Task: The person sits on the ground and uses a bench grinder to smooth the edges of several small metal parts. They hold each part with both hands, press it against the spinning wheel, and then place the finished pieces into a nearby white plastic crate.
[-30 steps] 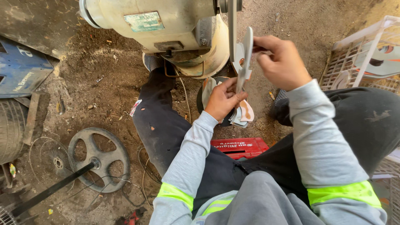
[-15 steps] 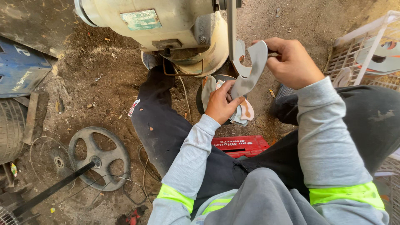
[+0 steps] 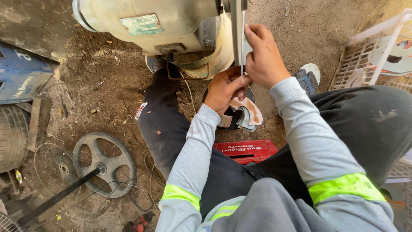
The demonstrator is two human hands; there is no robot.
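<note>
— While both hands are pressing a thin metal piece (image 3: 241,56) against the grinder (image 3: 189,34), what's gripping it?
— Right hand (image 3: 264,58) is clamping its upper part; left hand (image 3: 224,88) is pinching its lower edge; cut pieces (image 3: 246,114) are lying just beneath.

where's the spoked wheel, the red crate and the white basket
spoked wheel (image 3: 104,165), head view, on its hub
red crate (image 3: 245,151), head view, on its top edge
white basket (image 3: 365,64), head view, on its slatted side wall

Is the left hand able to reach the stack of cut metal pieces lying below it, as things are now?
Probably yes. The left hand hovers just above the stack of metal pieces, with nothing between them, though its fingers are occupied at the thin metal piece.
</note>
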